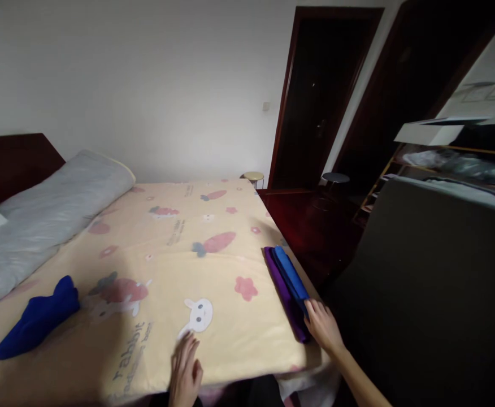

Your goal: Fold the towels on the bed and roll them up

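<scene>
Along the right edge of the bed [222, 271] lie a purple folded cloth [279, 282] and a bright blue folded cloth [290, 271], side by side with a darker blue layer between them. My right hand [321, 325] is at the near end of the blue folded cloth, its fingers closed on it. Near the front edge of the bed, my left hand [185, 370] rests on the sheet below a printed rabbit face, fingers spread and holding nothing. A crumpled dark blue cloth [39, 319] lies by itself at the left.
A long grey pillow [61, 209] lies at the bed's left end, by the dark headboard [14, 164]. A dark grey panel [421, 294] stands on the right, with a cluttered shelf [451, 158] behind it. Two stools [253, 176] [335, 178] stand near the dark door [324, 96].
</scene>
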The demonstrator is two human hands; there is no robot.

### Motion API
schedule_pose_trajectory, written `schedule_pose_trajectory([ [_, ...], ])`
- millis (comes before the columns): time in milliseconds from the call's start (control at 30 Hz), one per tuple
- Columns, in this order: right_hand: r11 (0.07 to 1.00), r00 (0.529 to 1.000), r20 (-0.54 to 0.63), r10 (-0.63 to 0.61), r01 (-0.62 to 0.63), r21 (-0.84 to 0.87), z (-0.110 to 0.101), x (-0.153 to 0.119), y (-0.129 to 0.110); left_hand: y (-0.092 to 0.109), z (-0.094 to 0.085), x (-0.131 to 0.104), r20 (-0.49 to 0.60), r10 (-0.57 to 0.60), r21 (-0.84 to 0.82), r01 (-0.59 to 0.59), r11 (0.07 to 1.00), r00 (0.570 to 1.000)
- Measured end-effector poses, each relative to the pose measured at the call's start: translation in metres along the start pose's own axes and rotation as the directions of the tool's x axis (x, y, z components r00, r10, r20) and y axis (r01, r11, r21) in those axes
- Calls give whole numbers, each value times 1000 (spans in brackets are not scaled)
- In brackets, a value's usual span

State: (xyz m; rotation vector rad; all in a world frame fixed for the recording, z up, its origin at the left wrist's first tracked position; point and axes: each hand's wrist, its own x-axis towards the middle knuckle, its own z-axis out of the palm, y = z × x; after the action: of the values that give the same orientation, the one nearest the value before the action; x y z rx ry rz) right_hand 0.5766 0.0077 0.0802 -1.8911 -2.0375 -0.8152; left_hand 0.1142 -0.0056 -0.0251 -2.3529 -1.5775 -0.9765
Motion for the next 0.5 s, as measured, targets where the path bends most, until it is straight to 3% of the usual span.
schedule_pose_trajectory([
  [67,998,998,-11,54,-54,21,16,-20,-2,-38,-13,-6,-69,-86,64,90,994,994],
  [167,989,995,49,86,-91,118,23,-27,3,-101,-35,-22,-141,-241,167,263,950,960],
  [233,974,988,116,99,-120,191,21,-22,6,-133,-43,-38,-116,-312,207,330,921,943],
  [300,941,959,175,223,-259,219,20,-9,6,-151,-44,-53,-44,-353,219,354,909,934],
  [333,906,923,211,322,-365,215,20,-1,4,-155,-41,-60,-10,-379,224,371,901,925],
  [400,805,806,343,483,-563,188,27,14,-4,-155,-33,-68,24,-460,248,440,863,888],
  [500,735,639,613,465,-664,135,45,24,-21,-147,-24,-69,11,-539,280,514,811,843],
])
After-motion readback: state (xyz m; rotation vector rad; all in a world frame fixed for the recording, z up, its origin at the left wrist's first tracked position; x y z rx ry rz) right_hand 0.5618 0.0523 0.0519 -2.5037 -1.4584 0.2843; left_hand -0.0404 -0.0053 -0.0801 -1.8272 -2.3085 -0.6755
